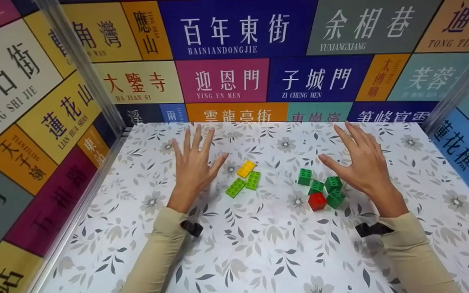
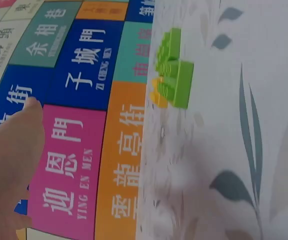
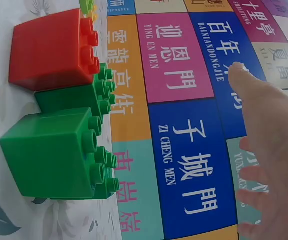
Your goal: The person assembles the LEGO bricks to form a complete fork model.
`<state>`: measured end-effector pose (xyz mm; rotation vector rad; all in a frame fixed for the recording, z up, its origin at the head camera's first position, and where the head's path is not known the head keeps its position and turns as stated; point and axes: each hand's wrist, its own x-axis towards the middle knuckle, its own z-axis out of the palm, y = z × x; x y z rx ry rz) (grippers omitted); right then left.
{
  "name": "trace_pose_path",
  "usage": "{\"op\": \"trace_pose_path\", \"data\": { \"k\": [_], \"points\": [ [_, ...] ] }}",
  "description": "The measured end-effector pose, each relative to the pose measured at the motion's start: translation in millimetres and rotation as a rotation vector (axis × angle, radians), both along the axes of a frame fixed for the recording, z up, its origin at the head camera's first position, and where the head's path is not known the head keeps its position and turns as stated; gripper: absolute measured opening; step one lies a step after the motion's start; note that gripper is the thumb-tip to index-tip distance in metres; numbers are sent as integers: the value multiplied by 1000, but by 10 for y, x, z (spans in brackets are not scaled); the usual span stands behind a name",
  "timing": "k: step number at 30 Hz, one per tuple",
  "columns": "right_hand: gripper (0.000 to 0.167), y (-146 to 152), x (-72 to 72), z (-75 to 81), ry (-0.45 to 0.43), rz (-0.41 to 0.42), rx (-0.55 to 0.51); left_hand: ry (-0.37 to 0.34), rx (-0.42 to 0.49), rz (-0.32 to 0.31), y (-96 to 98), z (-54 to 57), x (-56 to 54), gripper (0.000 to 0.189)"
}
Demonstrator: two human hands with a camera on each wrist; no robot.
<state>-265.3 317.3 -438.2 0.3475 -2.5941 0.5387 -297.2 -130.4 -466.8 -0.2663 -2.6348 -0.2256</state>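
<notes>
Along the near side of the desk, whose white covering bears grey flowers and leaves, two tan sleeves reach forward, each with a black strap at its cuff. Past the cuffs and toward the right, a red brick sits nearest among a loose cluster of dark green bricks: one just beside it on the right, two close behind, and a fourth a little apart at the back left. Well to the left of these lie two flat light green bricks, studs up and angled to one another, with a yellow brick just behind them. Flanking both groups, the hands are spread, fingers straight and thumbs stretched inward. The left hand is beside the yellow and light green bricks; the right hand is just right of the dark green ones, its thumb toward them. Whether either palm touches the desk, I cannot tell. Beyond the fingertips rises a back wall of coloured name panels, among them a pink panel reading YING EN MEN and a blue panel reading ZI CHENG MEN.
</notes>
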Motion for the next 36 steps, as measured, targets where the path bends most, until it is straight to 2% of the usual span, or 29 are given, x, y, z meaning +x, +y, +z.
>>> {"op": "trace_pose_path", "data": {
  "k": [6, 13, 18, 24, 29, 36],
  "points": [
    [75, -21, 98, -17, 56, 40, -50, 49, 46, -137, 234, 40, 85, 75],
    [57, 19, 212, -67, -12, 57, -34, 32, 127, -317, 550, -43, 180, 65],
    [39, 53, 229, -80, -95, 76, -1, -24, 165, -435, 786, -183, 217, 59],
    [32, 125, 172, -139, -234, 140, 22, -76, 160, -534, 1040, -320, 240, 54],
    [26, 233, 120, -191, -286, 230, 27, -158, 196, -595, 1221, -332, 233, 52],
    [29, 361, 105, -201, -358, 283, 12, -347, 307, -628, 1465, -327, 147, 54]
  ]
}}
